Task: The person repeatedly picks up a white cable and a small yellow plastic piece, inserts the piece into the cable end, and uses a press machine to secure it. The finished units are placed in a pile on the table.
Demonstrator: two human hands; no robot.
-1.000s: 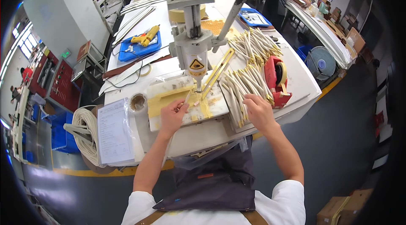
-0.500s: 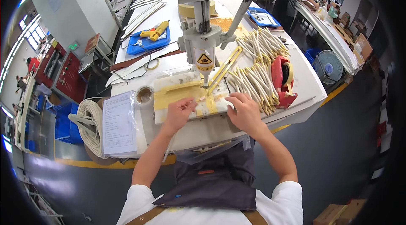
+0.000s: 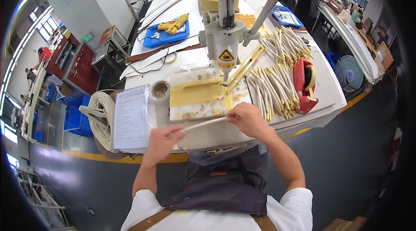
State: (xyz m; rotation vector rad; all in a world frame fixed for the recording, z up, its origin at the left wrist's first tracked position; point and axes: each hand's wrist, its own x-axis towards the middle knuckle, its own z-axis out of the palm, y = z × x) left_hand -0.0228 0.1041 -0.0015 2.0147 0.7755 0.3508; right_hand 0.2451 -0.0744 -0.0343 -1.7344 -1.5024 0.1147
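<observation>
A short piece of white cord (image 3: 203, 124) is held slantwise between my hands, over the front edge of the bench. My left hand (image 3: 160, 145), blurred by motion, is closed around its left end. The other end is pinched in the fingers of my right hand (image 3: 249, 119), at the front right corner of a white board (image 3: 190, 113). Yellow tape (image 3: 196, 94) covers the middle of this board. Just above the board stands the tip of a grey hand press (image 3: 226, 53). Right of it lie several cut cords with yellowish ends (image 3: 274, 94).
A red tape dispenser (image 3: 299, 84) stands beside the cords. At left are a clear tape roll (image 3: 159, 90), a printed sheet (image 3: 131, 120) and a coil of white rope (image 3: 100, 122). Farther back, a yellow glue gun (image 3: 175, 24) rests on a blue tray (image 3: 167, 39). The press lever (image 3: 268, 5) slants up right.
My hands were over the board's front part. My left hand has drawn left and toward me, and the cord now spans both hands. The whole view has shifted slightly.
</observation>
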